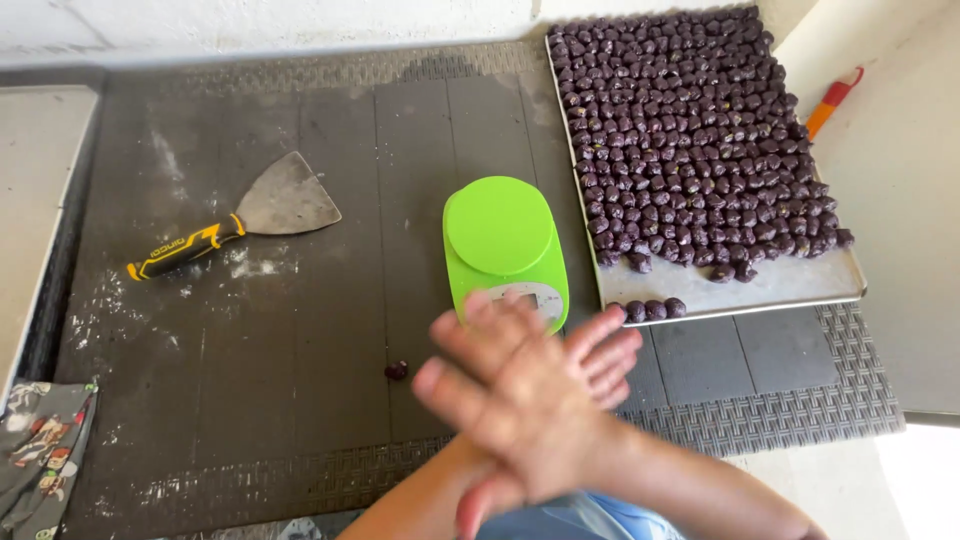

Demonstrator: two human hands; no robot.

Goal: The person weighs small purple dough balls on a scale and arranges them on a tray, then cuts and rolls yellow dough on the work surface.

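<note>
My right hand lies flat across my left hand, palms pressed together and blurred by motion. Its fingers point up and left; the left fingers stick out to the right beneath it. Whatever is between the palms is hidden. Both hands hover over the dark rubber mat, just in front of a green kitchen scale. One small dark ball sits on the mat left of my hands. A metal tray at the right holds several rows of dark purple balls, with three more along its near edge.
A wide metal scraper with a black and yellow handle lies on the mat at the left. An orange-handled tool rests beyond the tray. A patterned cloth lies at the lower left. A woven mat shows under the tray.
</note>
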